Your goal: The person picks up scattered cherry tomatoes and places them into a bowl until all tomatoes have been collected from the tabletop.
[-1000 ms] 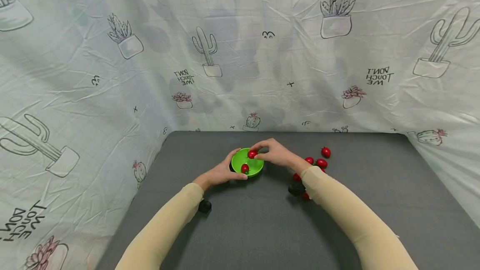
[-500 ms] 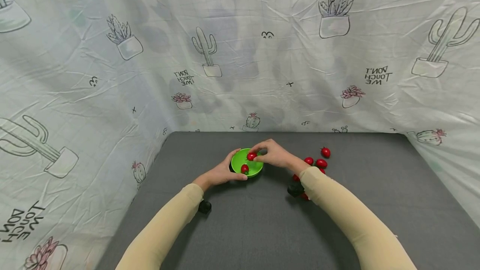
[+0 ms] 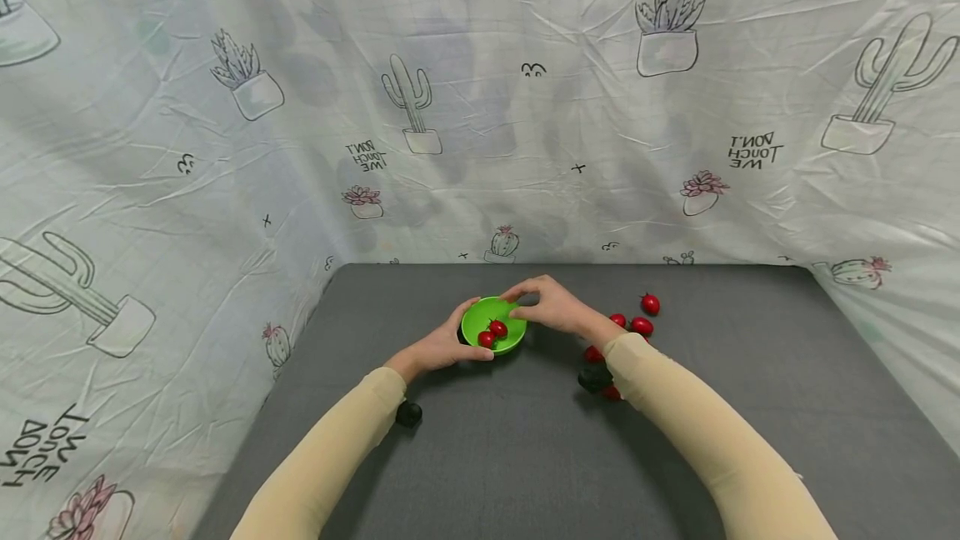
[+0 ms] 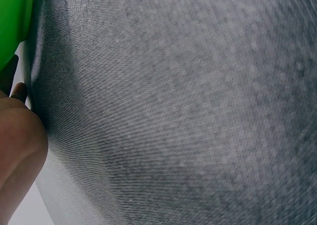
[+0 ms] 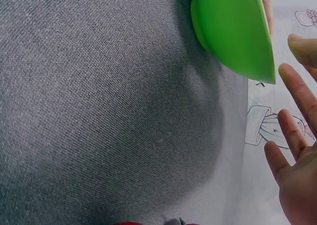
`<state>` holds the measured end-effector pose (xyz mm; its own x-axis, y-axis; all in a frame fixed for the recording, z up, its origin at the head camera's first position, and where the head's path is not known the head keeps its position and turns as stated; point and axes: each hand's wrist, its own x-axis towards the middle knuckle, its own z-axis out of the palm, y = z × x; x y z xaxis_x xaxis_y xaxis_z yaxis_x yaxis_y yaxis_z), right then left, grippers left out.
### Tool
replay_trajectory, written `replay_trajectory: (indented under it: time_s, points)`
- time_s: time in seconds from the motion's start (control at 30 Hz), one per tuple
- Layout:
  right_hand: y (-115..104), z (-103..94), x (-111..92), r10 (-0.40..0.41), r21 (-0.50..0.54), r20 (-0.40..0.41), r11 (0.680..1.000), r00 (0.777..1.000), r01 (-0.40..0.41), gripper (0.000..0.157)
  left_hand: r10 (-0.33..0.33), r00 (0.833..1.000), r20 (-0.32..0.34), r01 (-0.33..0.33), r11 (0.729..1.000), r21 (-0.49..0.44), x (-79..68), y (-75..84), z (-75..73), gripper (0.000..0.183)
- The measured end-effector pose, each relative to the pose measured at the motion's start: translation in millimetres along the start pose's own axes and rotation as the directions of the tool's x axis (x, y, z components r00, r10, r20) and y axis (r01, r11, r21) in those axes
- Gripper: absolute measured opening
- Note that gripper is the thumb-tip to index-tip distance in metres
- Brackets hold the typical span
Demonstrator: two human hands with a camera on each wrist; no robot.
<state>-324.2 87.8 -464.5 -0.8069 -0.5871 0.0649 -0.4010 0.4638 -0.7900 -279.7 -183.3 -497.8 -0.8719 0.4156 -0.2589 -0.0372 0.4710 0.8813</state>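
Observation:
My left hand [image 3: 444, 347] holds a green bowl [image 3: 476, 320] from its left side, thumb along the near rim and fingers round the far side. Two small red tomatoes [image 3: 498, 328] lie together inside the bowl. Over the right rim hovers my right hand [image 3: 553, 307], thumb and fingers parted with nothing between them. In the right wrist view the bowl [image 5: 233, 31] stands beside the spread fingers of the right hand [image 5: 304, 185]. The left wrist view catches only part of the left hand [image 4: 20, 140] and an edge of the bowl [image 4: 12, 22].
Several more red tomatoes [image 3: 642, 326] lie on the dark grey table [image 3: 495, 457] right of the bowl, some hidden by the right sleeve. A black object [image 3: 595, 378] shows by that sleeve, another black object [image 3: 408, 415] by the left. A cactus-print curtain [image 3: 480, 107] hangs behind.
My right hand has lowered a tomato into the bowl and let it go; it now lies against the other one. The fingers have lifted slightly and parted. The left hand keeps its hold.

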Motion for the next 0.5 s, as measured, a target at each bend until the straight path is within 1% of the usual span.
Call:
replay_trajectory:
  time_s: [0.2, 0.3, 0.5]
  points:
    - [-4.4, -5.0, -5.1, 0.015, 0.009, 0.001, 1.000, 1.000, -0.015, 0.035, -0.005, 1.000, 0.000, 0.005, 1.000, 0.006, -1.8, 1.7, 0.3, 0.104]
    - [-6.0, -8.4, -8.9, 0.017, 0.006, -0.007, 1.000, 1.000, -0.017, 0.034, 0.005, 1.000, 0.000, -0.005, 1.000, 0.008, -2.4, 2.3, 0.4, 0.103]
    - [-4.3, -19.2, -22.2, 0.045, 0.015, -0.034, 0.999, 0.998, -0.045, 0.033, 0.015, 1.000, -0.010, -0.015, 1.000, 0.022, -1.8, 2.1, 0.2, 0.104]
